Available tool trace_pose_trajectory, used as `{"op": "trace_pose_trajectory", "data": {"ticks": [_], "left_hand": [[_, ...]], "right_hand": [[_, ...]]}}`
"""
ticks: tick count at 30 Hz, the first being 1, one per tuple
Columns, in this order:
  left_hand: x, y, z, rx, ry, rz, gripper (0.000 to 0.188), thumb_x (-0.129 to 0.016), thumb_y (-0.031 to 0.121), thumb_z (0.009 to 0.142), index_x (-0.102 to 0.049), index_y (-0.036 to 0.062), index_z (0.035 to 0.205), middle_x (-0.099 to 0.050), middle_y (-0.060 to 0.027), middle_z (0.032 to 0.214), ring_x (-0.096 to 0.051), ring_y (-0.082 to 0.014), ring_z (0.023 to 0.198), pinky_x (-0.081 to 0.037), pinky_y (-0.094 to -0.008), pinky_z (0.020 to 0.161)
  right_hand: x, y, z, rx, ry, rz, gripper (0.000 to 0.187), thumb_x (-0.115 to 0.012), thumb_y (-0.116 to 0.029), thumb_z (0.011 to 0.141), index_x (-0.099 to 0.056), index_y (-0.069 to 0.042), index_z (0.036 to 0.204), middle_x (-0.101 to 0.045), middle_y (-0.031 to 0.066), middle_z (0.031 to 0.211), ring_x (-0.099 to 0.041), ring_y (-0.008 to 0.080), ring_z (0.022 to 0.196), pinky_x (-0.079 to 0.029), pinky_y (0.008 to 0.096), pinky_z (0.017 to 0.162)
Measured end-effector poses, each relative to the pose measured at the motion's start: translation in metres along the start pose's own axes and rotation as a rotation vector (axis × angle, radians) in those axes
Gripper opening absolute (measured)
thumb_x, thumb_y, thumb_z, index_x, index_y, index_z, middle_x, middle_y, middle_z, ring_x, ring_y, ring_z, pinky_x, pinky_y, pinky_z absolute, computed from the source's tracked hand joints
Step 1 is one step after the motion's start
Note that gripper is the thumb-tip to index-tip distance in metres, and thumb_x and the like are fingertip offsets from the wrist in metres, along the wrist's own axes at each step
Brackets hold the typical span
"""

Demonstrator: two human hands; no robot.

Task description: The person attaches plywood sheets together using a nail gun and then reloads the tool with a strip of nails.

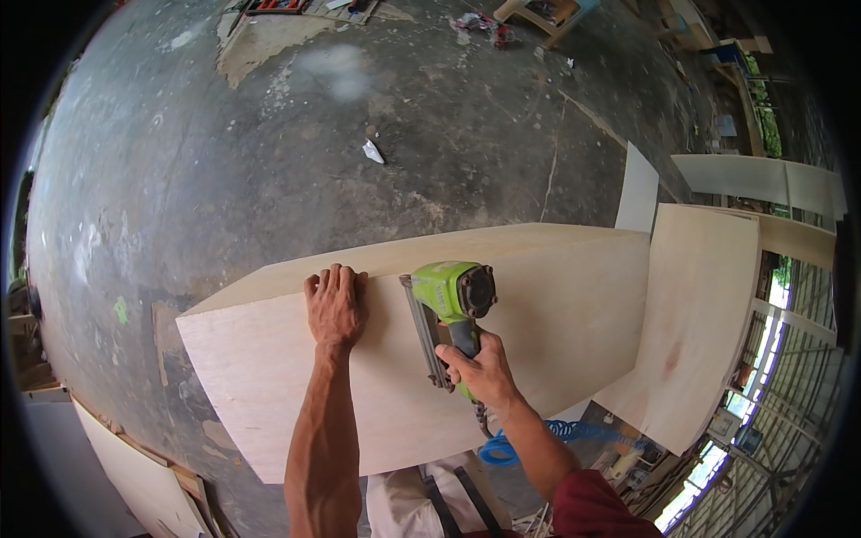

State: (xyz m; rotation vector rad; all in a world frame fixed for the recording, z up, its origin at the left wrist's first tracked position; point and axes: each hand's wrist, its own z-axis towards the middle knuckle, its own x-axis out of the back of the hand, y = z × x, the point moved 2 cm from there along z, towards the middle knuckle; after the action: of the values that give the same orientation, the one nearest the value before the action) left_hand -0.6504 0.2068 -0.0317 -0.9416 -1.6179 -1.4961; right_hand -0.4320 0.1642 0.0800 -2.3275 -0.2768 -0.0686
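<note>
Two bare hands work at the lower middle of the frame, with pale trousers (399,504) and a dark red sleeve (596,504) nearest, along the bottom edge. A blue coiled hose (502,451) lies just right of the trousers, beyond the right forearm.

The right hand (485,368), near the centre, is closed around the dark grip of a green nail gun (446,289); its thumb and forefinger wrap the grip, but whether a finger presses the trigger cannot be told. The gun's narrow magazine slants down to the left, and its nose is near the box's upper edge; contact is unclear.

The left hand (336,305), left of the gun, has its fingers bent and close together over that same edge, touching it; whether they clasp it cannot be told.

The pale wooden box (565,314) spans the middle of the frame, under both hands. Right of it leans a wooden panel (704,305), with a white strip (637,190) above. Farther off, a paper scrap (373,151) lies on the grey floor (260,188), and a wooden stand (549,20) sits at the top.
</note>
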Motion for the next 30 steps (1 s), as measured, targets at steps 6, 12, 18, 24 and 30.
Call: {"op": "trace_pose_trajectory", "data": {"ticks": [6, 12, 18, 24, 30], "left_hand": [[0.000, -0.001, -0.001, 0.016, -0.022, -0.032, 0.024, -0.048, 0.025, 0.104, -0.052, 0.0048, 0.092, -0.058, -0.0134, 0.094, -0.057, -0.0334, 0.096, -0.038, -0.0467, 0.095], [-0.006, -0.001, -0.001, 0.023, 0.006, -0.058, 0.025, -0.046, 0.025, 0.105, -0.051, 0.0044, 0.093, -0.058, -0.0136, 0.094, -0.057, -0.0328, 0.095, -0.038, -0.0465, 0.096], [-0.007, -0.003, -0.003, 0.049, 0.008, -0.103, 0.022, -0.046, 0.022, 0.105, -0.050, 0.0039, 0.093, -0.058, -0.0138, 0.093, -0.057, -0.0334, 0.095, -0.038, -0.0473, 0.098], [-0.007, -0.001, -0.002, 0.046, 0.051, -0.103, 0.020, -0.048, 0.021, 0.104, -0.050, 0.0037, 0.093, -0.057, -0.0141, 0.092, -0.057, -0.0339, 0.094, -0.038, -0.0474, 0.098], [-0.012, -0.002, -0.005, 0.037, 0.064, -0.110, 0.020, -0.048, 0.020, 0.104, -0.050, 0.0035, 0.093, -0.057, -0.0146, 0.092, -0.057, -0.0339, 0.095, -0.038, -0.0468, 0.098]], "right_hand": [[-0.012, 0.001, -0.005, -0.012, 0.005, 0.011, 0.019, -0.072, -0.015, 0.093, -0.061, 0.000, 0.094, -0.060, 0.0036, 0.065, -0.054, 0.0092, 0.048, -0.047, 0.0277, 0.047], [-0.031, 0.014, 0.000, -0.011, -0.059, -0.037, 0.031, -0.074, -0.020, 0.091, -0.062, 0.004, 0.107, -0.064, 0.0081, 0.069, -0.061, 0.0140, 0.051, -0.051, 0.0299, 0.051], [-0.039, 0.014, 0.003, 0.008, -0.076, -0.069, 0.032, -0.074, -0.021, 0.091, -0.061, 0.004, 0.107, -0.064, 0.0098, 0.069, -0.062, 0.0166, 0.049, -0.052, 0.0316, 0.051], [-0.038, 0.008, 0.004, 0.017, -0.080, -0.084, 0.032, -0.074, -0.021, 0.091, -0.061, 0.003, 0.107, -0.063, 0.0100, 0.067, -0.063, 0.0168, 0.049, -0.052, 0.0320, 0.050], [-0.039, 0.012, -0.004, -0.013, -0.040, -0.015, 0.026, -0.075, -0.019, 0.092, -0.062, 0.001, 0.102, -0.060, 0.0026, 0.064, -0.057, 0.0101, 0.050, -0.048, 0.0276, 0.049]]}}
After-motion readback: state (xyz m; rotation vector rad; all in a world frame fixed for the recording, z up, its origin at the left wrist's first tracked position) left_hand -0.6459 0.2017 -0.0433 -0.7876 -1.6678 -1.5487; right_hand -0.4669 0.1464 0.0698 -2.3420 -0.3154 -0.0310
